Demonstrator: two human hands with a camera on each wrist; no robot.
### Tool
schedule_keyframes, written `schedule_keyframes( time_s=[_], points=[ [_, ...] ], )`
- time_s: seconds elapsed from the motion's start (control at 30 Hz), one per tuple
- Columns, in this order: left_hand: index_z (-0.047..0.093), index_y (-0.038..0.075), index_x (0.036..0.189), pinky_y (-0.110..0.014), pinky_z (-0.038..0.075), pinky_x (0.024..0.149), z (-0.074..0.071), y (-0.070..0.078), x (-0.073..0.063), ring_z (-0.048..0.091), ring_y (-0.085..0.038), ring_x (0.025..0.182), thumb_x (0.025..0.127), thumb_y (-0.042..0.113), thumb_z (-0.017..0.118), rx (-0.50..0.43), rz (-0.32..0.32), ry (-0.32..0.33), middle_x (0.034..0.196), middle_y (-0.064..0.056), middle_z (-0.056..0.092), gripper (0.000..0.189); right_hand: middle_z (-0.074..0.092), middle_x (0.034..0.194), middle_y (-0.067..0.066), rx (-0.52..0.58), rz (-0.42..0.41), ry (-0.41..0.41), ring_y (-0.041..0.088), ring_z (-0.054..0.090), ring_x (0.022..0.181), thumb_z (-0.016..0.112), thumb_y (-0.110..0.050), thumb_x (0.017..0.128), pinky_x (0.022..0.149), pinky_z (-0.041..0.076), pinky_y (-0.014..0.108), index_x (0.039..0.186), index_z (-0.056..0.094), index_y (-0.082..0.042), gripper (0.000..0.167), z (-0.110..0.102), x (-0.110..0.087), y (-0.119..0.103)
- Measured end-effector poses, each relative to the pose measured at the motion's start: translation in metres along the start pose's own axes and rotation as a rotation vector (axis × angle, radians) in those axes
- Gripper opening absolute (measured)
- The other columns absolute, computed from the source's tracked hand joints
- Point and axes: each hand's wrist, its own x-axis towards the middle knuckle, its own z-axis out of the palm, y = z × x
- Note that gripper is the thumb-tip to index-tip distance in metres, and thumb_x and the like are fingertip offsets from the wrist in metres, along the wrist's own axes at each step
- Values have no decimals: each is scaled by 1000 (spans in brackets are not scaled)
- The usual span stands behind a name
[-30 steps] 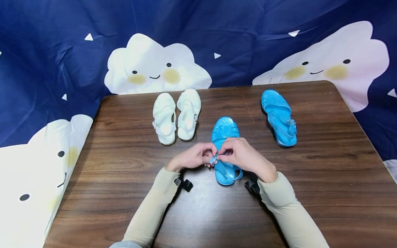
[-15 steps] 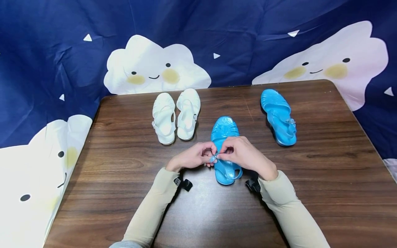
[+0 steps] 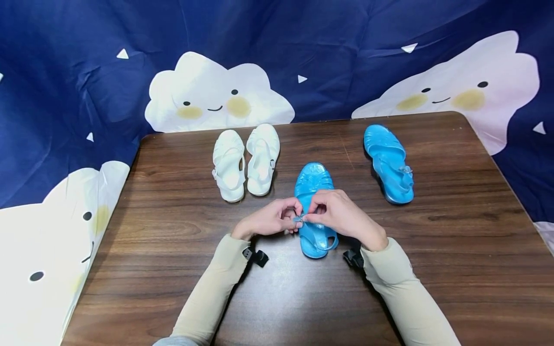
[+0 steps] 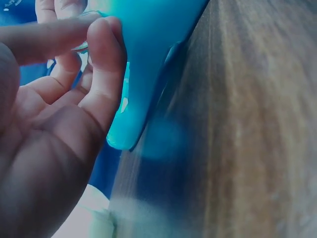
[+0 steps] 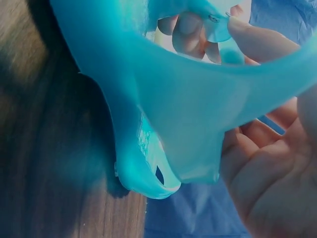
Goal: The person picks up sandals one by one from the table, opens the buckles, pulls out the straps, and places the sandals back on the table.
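A blue jelly sandal [image 3: 313,180] lies on the table in front of me, toe pointing away. Both hands meet over its left side at the ankle strap and small metal buckle [image 3: 300,218]. The left hand [image 3: 274,216] pinches the strap there between thumb and finger. From the right, the right hand [image 3: 339,216] pinches at the buckle with thumb and forefinger. In the right wrist view, the right thumb [image 5: 257,39] touches a metal pin on the strap, partly behind the blue heel strap [image 5: 198,94]. How far the strap is through the buckle cannot be seen.
A second blue sandal [image 3: 387,163] lies at the back right of the wooden table [image 3: 459,230]. Two white sandals [image 3: 229,166] stand side by side at the back left. Behind the table hangs a dark blue cloth [image 3: 329,38] with cloud prints.
Both hands stay at the same spot on the sandal. The pale strap end between the fingers has tilted and shows less of its face. The other sandals have not moved.
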Motion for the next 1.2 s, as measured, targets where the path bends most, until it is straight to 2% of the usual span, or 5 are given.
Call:
schedule_keyframes(
  time_s=[0.13, 0.43, 0.6, 0.83, 1.2],
  points=[
    [49, 1, 96, -25, 44, 52, 0, -1, -1, 55, -28, 61, 90, -3, 61, -32, -4, -1, 72, -10, 59, 14, 58, 70, -9, 10, -6, 1, 6, 48, 66, 78, -23, 81, 58, 42, 22, 73, 68, -20, 14, 1, 0, 1],
    [49, 1, 95, -26, 45, 54, -1, -3, 0, 53, -28, 62, 89, -5, 59, -73, 29, -2, 71, -6, 57, 13, 56, 69, -8, 3, 7, 0, 7, 47, 65, 79, -23, 81, 56, 41, 22, 72, 65, -20, 18, 1, 0, 1],
    [50, 0, 94, -26, 45, 55, 0, -2, -1, 53, -26, 62, 88, -5, 60, -81, 31, 13, 71, -2, 58, 13, 55, 69, -7, 3, 9, -1, 7, 46, 63, 79, -24, 81, 55, 40, 22, 71, 64, -19, 18, 1, 0, 1],
    [51, 0, 93, -26, 45, 55, 0, -3, -1, 54, -26, 63, 87, -5, 60, -81, 25, 18, 72, -4, 59, 12, 55, 69, -6, -6, 15, -2, 7, 45, 62, 79, -25, 81, 53, 39, 21, 71, 64, -19, 19, 2, 0, 1],
    [52, -2, 92, -24, 47, 57, -1, -4, -1, 58, -17, 64, 87, -7, 60, -105, 40, 14, 74, -4, 62, 11, 51, 68, -5, -21, 13, -10, 9, 43, 60, 79, -28, 81, 52, 38, 21, 72, 60, -17, 24, 2, 0, -1]
  ],
)
